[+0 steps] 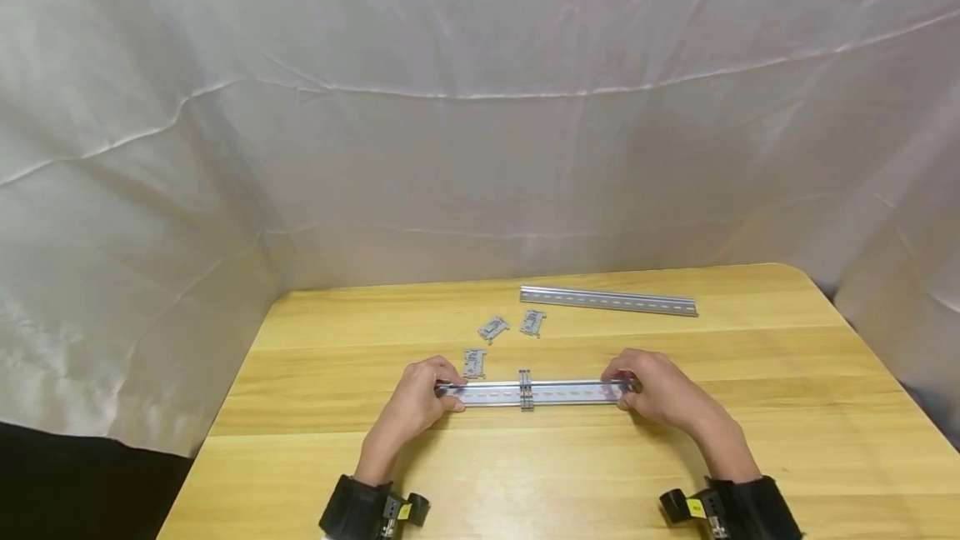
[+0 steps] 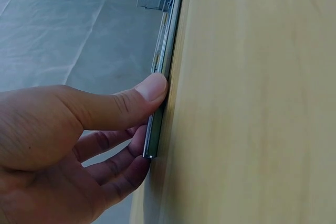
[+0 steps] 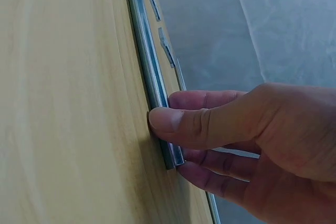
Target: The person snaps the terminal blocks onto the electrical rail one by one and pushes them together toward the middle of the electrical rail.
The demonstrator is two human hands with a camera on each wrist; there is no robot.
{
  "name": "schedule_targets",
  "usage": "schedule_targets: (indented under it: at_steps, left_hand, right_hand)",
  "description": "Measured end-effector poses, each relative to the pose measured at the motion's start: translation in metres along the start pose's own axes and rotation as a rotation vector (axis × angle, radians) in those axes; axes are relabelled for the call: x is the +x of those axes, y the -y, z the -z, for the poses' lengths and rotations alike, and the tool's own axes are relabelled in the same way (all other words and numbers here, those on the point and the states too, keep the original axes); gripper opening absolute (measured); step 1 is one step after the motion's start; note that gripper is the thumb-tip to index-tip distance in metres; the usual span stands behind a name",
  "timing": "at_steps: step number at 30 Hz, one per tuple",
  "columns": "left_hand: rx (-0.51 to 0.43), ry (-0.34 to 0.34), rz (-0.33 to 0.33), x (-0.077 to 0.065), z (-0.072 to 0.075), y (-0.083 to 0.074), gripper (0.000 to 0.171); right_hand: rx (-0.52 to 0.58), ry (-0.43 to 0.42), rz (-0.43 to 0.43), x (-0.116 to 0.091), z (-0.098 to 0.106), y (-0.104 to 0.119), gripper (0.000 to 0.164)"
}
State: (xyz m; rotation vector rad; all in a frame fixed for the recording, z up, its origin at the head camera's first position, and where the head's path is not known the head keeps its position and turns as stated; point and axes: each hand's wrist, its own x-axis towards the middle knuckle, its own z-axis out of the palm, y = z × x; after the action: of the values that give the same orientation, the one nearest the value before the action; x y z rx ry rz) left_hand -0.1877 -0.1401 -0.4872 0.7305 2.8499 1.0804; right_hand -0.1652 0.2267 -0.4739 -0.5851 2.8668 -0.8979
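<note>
A slotted metal DIN rail (image 1: 570, 393) lies crosswise between both hands near the middle of the table. My left hand (image 1: 420, 392) pinches its left end, thumb on the near edge and fingers on the far edge. At the opposite end, my right hand (image 1: 654, 386) grips the rail the same way. Grey terminal blocks (image 1: 527, 390) sit across the rail close to its midpoint, standing up from it in the left wrist view. Just beyond the rail, beside the left fingers, lies a loose grey terminal block (image 1: 474, 362).
Two more loose terminal blocks, one (image 1: 492, 328) tilted and one (image 1: 533, 322) to its right, lie farther back. A second slotted rail (image 1: 609, 301) rests near the back edge of the wooden table (image 1: 337, 332). Pale cloth (image 1: 465, 165) hangs behind.
</note>
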Motion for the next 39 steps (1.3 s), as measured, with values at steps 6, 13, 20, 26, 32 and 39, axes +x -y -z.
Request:
schedule_targets:
  at_steps: [6,13,20,26,32,39]
  left_hand:
    - [0.011,-0.017,0.006,0.0,-0.001,0.001,0.026]
    - [0.064,-0.035,0.016,0.004,-0.002,0.005,0.027]
    - [0.039,-0.026,0.048,0.011,0.002,0.008,0.026]
    - [0.04,-0.015,0.033,0.024,0.0,0.009,0.024]
    - [0.034,-0.011,0.049,0.037,-0.001,0.008,0.024]
    - [0.028,-0.002,0.047,0.042,-0.001,0.011,0.025]
  right_hand:
    - [-0.001,-0.022,-0.004,0.001,-0.002,-0.001,0.034]
    - [0.011,-0.064,0.001,0.005,-0.006,-0.003,0.034]
    - [0.028,-0.075,-0.012,0.009,-0.012,-0.007,0.033]
    - [0.005,-0.084,0.007,0.016,-0.007,-0.016,0.032]
    - [0.014,-0.067,0.005,0.024,0.001,-0.025,0.031]
    - [0.0,-0.061,0.012,0.027,0.002,-0.028,0.032]
